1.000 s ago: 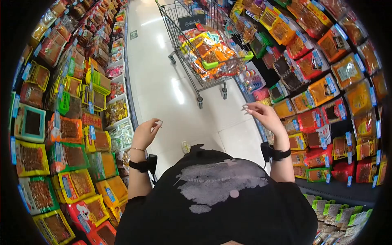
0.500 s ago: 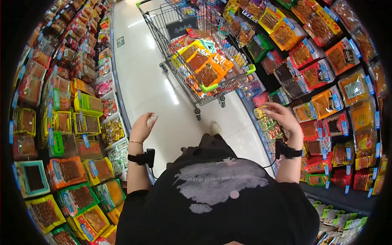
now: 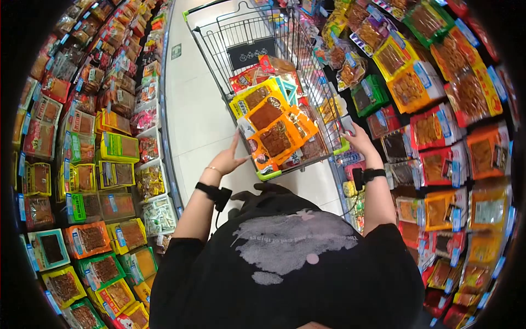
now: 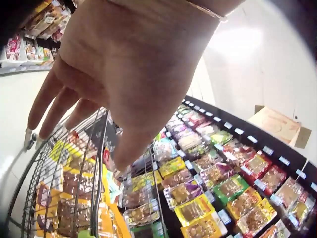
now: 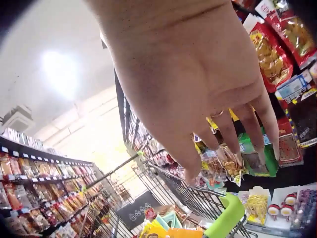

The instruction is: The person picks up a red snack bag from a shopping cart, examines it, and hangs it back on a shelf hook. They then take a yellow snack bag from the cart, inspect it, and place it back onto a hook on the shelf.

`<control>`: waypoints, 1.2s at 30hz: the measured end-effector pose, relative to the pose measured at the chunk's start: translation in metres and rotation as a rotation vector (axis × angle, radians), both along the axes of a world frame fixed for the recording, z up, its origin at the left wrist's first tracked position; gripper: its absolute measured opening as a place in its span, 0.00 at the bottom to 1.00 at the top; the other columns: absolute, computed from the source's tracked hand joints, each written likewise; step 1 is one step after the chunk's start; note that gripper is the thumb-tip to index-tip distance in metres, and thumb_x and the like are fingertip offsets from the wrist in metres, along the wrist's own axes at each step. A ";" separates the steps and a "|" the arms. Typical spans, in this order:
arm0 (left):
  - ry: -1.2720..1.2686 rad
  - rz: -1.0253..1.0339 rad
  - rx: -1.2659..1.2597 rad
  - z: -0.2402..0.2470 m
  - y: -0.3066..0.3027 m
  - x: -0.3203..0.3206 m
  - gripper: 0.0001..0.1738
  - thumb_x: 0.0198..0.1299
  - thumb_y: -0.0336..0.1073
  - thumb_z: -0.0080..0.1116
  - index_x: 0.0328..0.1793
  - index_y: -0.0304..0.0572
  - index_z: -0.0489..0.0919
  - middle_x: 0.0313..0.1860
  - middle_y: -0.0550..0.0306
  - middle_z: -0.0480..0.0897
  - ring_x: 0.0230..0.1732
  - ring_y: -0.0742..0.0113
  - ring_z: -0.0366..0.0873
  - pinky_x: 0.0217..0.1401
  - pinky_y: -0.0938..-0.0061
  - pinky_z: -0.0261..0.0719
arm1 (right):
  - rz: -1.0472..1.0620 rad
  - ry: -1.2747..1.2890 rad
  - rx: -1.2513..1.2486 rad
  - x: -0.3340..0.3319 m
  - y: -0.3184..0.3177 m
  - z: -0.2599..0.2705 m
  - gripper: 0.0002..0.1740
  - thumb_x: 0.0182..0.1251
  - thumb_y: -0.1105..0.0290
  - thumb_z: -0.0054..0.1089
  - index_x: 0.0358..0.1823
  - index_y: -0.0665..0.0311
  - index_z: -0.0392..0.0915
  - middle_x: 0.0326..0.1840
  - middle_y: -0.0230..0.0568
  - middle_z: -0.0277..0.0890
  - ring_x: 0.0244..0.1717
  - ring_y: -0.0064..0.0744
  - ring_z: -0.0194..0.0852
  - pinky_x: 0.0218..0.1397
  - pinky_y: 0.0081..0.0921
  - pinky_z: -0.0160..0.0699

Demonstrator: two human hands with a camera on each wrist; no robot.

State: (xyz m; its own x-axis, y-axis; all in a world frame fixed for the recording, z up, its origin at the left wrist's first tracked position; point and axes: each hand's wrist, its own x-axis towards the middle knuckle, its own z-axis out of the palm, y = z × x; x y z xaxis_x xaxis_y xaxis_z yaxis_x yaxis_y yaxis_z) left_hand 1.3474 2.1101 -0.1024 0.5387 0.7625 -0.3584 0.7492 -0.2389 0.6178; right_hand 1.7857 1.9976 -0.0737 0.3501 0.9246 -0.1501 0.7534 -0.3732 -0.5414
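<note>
A wire shopping cart point(image 3: 236, 59) stands just ahead of the person, with bright green handle corners. Snack packs point(image 3: 275, 138) in yellow, orange and red lie piled in its near part. My left hand point(image 3: 227, 159) is beside the cart's near left side, fingers extended and thumb spread; in the left wrist view its palm hangs over the basket wires. Close to the right green corner point(image 3: 342, 146) is my right hand point(image 3: 361, 143), its fingers reaching forward. The right wrist view shows those fingers straight, above and beside the green corner point(image 5: 225, 218). Neither hand holds anything.
Shelves of packaged snacks point(image 3: 90, 238) line the left of the aisle, and hanging packs point(image 3: 433, 129) fill the right side close to the right arm. White bins point(image 3: 159, 216) edge the left shelf. Pale tiled floor point(image 3: 194, 109) runs between.
The cart is nearer the person now and larger in view. Both hands have moved forward from in front of the body to the cart's near corners.
</note>
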 end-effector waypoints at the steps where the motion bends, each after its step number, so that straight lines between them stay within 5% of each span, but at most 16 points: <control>1: 0.018 -0.043 0.025 -0.004 0.006 0.017 0.52 0.56 0.55 0.57 0.77 0.62 0.33 0.55 0.26 0.73 0.49 0.39 0.78 0.55 0.58 0.73 | 0.024 -0.072 0.002 0.009 0.022 -0.011 0.39 0.51 0.58 0.67 0.63 0.68 0.63 0.53 0.57 0.73 0.55 0.49 0.72 0.57 0.34 0.69; 6: 0.304 -0.001 0.051 -0.012 0.033 0.066 0.49 0.56 0.60 0.54 0.77 0.61 0.40 0.58 0.30 0.71 0.53 0.40 0.75 0.55 0.58 0.74 | 0.176 0.153 -0.051 0.043 0.102 -0.074 0.43 0.48 0.65 0.69 0.64 0.71 0.56 0.53 0.60 0.72 0.56 0.53 0.70 0.58 0.35 0.69; 8: 0.414 0.118 0.061 -0.031 0.039 0.063 0.46 0.55 0.57 0.56 0.76 0.61 0.46 0.64 0.33 0.66 0.51 0.45 0.77 0.52 0.58 0.76 | 0.137 0.018 -0.003 0.050 0.126 -0.111 0.44 0.48 0.69 0.68 0.64 0.70 0.51 0.45 0.60 0.74 0.50 0.54 0.73 0.52 0.38 0.72; 9: 0.356 0.149 0.056 -0.033 0.037 0.060 0.42 0.55 0.58 0.56 0.74 0.59 0.54 0.67 0.39 0.64 0.54 0.47 0.76 0.53 0.59 0.76 | 0.097 -0.015 -0.223 0.060 0.142 -0.119 0.41 0.47 0.72 0.66 0.61 0.69 0.50 0.39 0.61 0.74 0.42 0.54 0.76 0.45 0.40 0.75; 11: 0.241 0.186 0.074 -0.039 0.032 0.056 0.35 0.56 0.51 0.55 0.69 0.54 0.60 0.61 0.41 0.71 0.56 0.48 0.74 0.54 0.60 0.75 | 0.080 0.015 -0.273 0.073 0.155 -0.138 0.33 0.47 0.76 0.62 0.52 0.68 0.52 0.33 0.61 0.74 0.35 0.54 0.77 0.38 0.41 0.76; 12: 0.194 0.198 0.061 -0.043 0.032 0.055 0.34 0.56 0.49 0.56 0.67 0.53 0.61 0.59 0.42 0.73 0.55 0.48 0.74 0.53 0.60 0.75 | 0.065 0.017 -0.355 0.065 0.157 -0.126 0.32 0.52 0.81 0.52 0.60 0.74 0.50 0.44 0.67 0.71 0.47 0.56 0.73 0.48 0.43 0.71; 14: 0.139 0.261 0.071 -0.036 0.028 0.058 0.24 0.53 0.42 0.55 0.57 0.47 0.68 0.44 0.41 0.80 0.45 0.45 0.78 0.47 0.57 0.76 | 0.149 0.121 -0.432 0.103 0.162 -0.185 0.38 0.53 0.83 0.50 0.64 0.76 0.40 0.44 0.67 0.71 0.46 0.54 0.74 0.47 0.42 0.72; 16: 0.170 0.315 0.073 -0.040 0.028 0.063 0.20 0.52 0.40 0.55 0.51 0.45 0.70 0.36 0.43 0.81 0.40 0.44 0.79 0.44 0.56 0.76 | 0.149 0.179 -0.482 0.093 0.158 -0.157 0.34 0.53 0.84 0.50 0.60 0.77 0.43 0.43 0.67 0.71 0.46 0.54 0.74 0.46 0.42 0.73; 23: 0.120 0.363 0.111 -0.040 0.027 0.028 0.19 0.48 0.35 0.58 0.47 0.43 0.69 0.32 0.44 0.81 0.37 0.44 0.78 0.41 0.56 0.76 | 0.245 -0.040 -0.471 0.039 0.146 -0.142 0.42 0.49 0.80 0.56 0.62 0.78 0.39 0.42 0.68 0.71 0.50 0.57 0.73 0.52 0.40 0.71; 26: 0.062 0.374 0.123 -0.044 0.021 -0.014 0.17 0.47 0.35 0.57 0.44 0.42 0.70 0.31 0.44 0.81 0.36 0.44 0.78 0.41 0.56 0.76 | 0.233 -0.163 -0.416 0.004 0.136 -0.153 0.36 0.54 0.78 0.52 0.60 0.74 0.41 0.38 0.57 0.74 0.43 0.51 0.76 0.46 0.40 0.73; 29: 0.077 0.330 0.097 -0.062 0.012 -0.051 0.18 0.48 0.33 0.55 0.47 0.44 0.73 0.37 0.43 0.79 0.42 0.46 0.77 0.45 0.58 0.75 | 0.218 -0.129 -0.374 -0.042 0.126 -0.123 0.36 0.52 0.78 0.54 0.60 0.68 0.44 0.41 0.60 0.73 0.44 0.50 0.75 0.47 0.44 0.75; 32: 0.107 0.260 0.124 -0.052 -0.013 -0.077 0.23 0.49 0.29 0.52 0.55 0.49 0.73 0.45 0.42 0.77 0.48 0.46 0.75 0.50 0.60 0.74 | 0.215 0.034 -0.385 -0.047 0.131 -0.182 0.35 0.52 0.78 0.56 0.59 0.67 0.46 0.46 0.61 0.71 0.45 0.52 0.75 0.46 0.50 0.76; 34: 0.123 0.295 0.055 -0.046 -0.034 -0.101 0.27 0.49 0.26 0.50 0.59 0.50 0.71 0.49 0.42 0.75 0.50 0.46 0.75 0.54 0.61 0.74 | 0.083 -0.020 -0.400 -0.097 0.117 -0.138 0.31 0.53 0.76 0.58 0.56 0.68 0.51 0.46 0.62 0.70 0.48 0.51 0.74 0.44 0.51 0.77; 36: 0.153 0.232 0.092 -0.056 -0.053 -0.130 0.35 0.49 0.24 0.48 0.68 0.49 0.62 0.54 0.41 0.73 0.54 0.45 0.74 0.58 0.61 0.72 | -0.039 0.127 -0.509 -0.092 0.132 -0.207 0.31 0.53 0.76 0.61 0.54 0.67 0.52 0.44 0.62 0.70 0.46 0.50 0.74 0.43 0.47 0.78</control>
